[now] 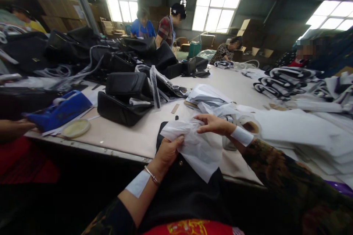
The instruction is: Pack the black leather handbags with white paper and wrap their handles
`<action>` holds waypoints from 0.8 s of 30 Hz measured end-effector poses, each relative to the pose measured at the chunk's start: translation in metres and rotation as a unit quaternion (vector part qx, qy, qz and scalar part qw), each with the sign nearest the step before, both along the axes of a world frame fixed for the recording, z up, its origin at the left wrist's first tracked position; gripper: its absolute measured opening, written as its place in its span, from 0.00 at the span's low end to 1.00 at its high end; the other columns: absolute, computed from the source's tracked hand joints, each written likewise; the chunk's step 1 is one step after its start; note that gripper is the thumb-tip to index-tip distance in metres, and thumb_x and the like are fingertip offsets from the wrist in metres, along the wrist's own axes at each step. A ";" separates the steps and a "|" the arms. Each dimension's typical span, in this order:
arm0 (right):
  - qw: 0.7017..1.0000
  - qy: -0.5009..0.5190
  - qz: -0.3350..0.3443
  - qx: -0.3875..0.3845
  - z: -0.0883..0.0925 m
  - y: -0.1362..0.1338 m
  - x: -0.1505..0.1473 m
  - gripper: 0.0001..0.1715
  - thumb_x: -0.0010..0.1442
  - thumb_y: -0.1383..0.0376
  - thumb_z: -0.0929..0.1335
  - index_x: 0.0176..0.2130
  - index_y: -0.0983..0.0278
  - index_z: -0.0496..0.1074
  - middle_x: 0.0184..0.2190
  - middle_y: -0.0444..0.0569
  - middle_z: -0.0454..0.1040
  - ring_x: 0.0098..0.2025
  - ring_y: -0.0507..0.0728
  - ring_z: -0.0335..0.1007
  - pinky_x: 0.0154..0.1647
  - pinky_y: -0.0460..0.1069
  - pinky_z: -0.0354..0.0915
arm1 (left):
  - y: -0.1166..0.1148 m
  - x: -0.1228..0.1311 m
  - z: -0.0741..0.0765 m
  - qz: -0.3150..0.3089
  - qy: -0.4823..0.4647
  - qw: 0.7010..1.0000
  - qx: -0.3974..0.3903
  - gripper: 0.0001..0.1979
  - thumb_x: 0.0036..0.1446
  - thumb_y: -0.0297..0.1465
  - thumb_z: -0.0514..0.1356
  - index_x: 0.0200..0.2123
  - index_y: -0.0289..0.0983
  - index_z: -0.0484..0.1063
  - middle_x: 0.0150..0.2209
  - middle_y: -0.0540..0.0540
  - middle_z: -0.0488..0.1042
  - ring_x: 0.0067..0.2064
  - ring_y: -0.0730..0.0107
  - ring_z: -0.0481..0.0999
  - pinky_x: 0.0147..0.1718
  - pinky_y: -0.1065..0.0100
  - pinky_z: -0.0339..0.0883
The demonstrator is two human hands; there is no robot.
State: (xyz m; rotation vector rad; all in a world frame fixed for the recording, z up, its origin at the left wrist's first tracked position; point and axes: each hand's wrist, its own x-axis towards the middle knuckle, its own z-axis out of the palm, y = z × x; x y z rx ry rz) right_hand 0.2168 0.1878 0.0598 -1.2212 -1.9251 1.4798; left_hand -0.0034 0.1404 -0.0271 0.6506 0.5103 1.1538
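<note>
My left hand [168, 151] is closed on the lower left edge of a crumpled sheet of white tissue paper [198, 147], thumb on top. My right hand [213, 124] grips the same sheet at its upper right, fingers curled over it. The paper lies across a black bag [182, 187] that hangs from the table's front edge into my lap. Both wrists carry white bands; a thin bangle sits on the left one.
Stacks of white paper [298, 128] cover the table [124, 136] to my right. Black handbags [124, 99] and a blue pouch [60, 110] lie left, beside a round yellow lid [75, 128]. A co-worker's hand [13, 128] rests far left. Several people work at the back.
</note>
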 end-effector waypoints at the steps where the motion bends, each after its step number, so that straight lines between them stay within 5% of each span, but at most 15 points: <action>1: 1.000 -0.003 -0.002 -0.011 0.006 0.001 -0.001 0.30 0.47 0.52 0.78 0.45 0.67 0.77 0.41 0.50 0.80 0.43 0.60 0.75 0.47 0.53 0.71 | 0.001 -0.001 0.000 0.005 0.002 1.000 -0.004 0.25 0.49 0.32 0.73 0.51 0.34 0.78 0.50 0.38 0.81 0.51 0.54 0.79 0.56 0.53 0.69; 3: 0.999 -0.028 -0.014 0.007 0.017 0.002 -0.003 0.23 0.49 0.53 0.77 0.38 0.67 0.77 0.34 0.48 0.79 0.36 0.57 0.74 0.41 0.51 0.70 | 0.003 -0.004 0.001 0.016 0.010 1.000 -0.014 0.24 0.47 0.32 0.74 0.48 0.33 0.78 0.47 0.39 0.82 0.49 0.55 0.80 0.55 0.53 0.69; 6: 0.976 -0.066 -0.082 0.190 0.033 -0.001 -0.007 0.15 0.55 0.56 0.73 0.32 0.66 0.75 0.29 0.46 0.76 0.32 0.55 0.70 0.36 0.50 0.67 | 0.008 -0.013 0.004 0.037 0.047 0.998 -0.006 0.23 0.44 0.34 0.75 0.44 0.34 0.79 0.41 0.42 0.82 0.44 0.60 0.80 0.52 0.55 0.71; 9: 0.886 -0.136 -0.110 0.429 0.051 -0.014 -0.017 0.11 0.60 0.62 0.69 0.28 0.65 0.71 0.30 0.48 0.73 0.32 0.54 0.67 0.35 0.49 0.63 | 0.015 -0.022 0.005 0.083 0.095 0.992 -0.003 0.19 0.41 0.34 0.76 0.36 0.34 0.77 0.35 0.46 0.80 0.38 0.67 0.79 0.45 0.62 0.72; 12: 0.801 -0.224 -0.037 0.553 0.061 -0.040 -0.038 0.09 0.66 0.69 0.64 0.36 0.65 0.74 0.40 0.53 0.76 0.37 0.56 0.70 0.37 0.49 0.63 | 0.022 -0.028 0.003 0.151 0.121 0.981 -0.019 0.19 0.44 0.34 0.74 0.38 0.35 0.76 0.36 0.48 0.78 0.38 0.72 0.76 0.41 0.68 0.71; 16: 0.741 -0.363 0.105 0.555 0.042 -0.084 -0.078 0.12 0.69 0.71 0.62 0.47 0.64 0.73 0.46 0.55 0.77 0.39 0.57 0.72 0.38 0.51 0.63 | 0.033 -0.043 0.004 0.204 0.145 0.968 -0.022 0.21 0.51 0.42 0.68 0.43 0.35 0.73 0.41 0.44 0.77 0.43 0.67 0.77 0.41 0.66 0.72; 20: 0.753 -0.428 0.165 0.472 -0.002 -0.115 -0.104 0.10 0.68 0.69 0.65 0.48 0.64 0.71 0.41 0.53 0.77 0.34 0.57 0.71 0.32 0.52 0.62 | 0.031 -0.071 0.027 0.252 0.222 0.942 -0.007 0.19 0.52 0.42 0.67 0.41 0.34 0.75 0.38 0.44 0.76 0.41 0.65 0.76 0.40 0.65 0.72; 22: 0.762 -0.431 0.159 0.456 -0.020 -0.123 -0.110 0.11 0.67 0.68 0.65 0.50 0.63 0.71 0.43 0.54 0.76 0.35 0.58 0.71 0.32 0.52 0.63 | 0.017 -0.081 0.054 0.298 0.342 0.887 0.088 0.16 0.55 0.39 0.65 0.43 0.35 0.75 0.41 0.44 0.76 0.43 0.64 0.76 0.43 0.64 0.71; 24: 0.773 -0.420 0.153 0.450 -0.031 -0.125 -0.114 0.12 0.68 0.68 0.65 0.51 0.63 0.71 0.45 0.55 0.76 0.37 0.60 0.71 0.33 0.53 0.64 | -0.004 -0.082 0.087 0.325 0.471 0.776 0.267 0.14 0.59 0.35 0.63 0.46 0.36 0.75 0.46 0.41 0.75 0.47 0.62 0.75 0.47 0.62 0.71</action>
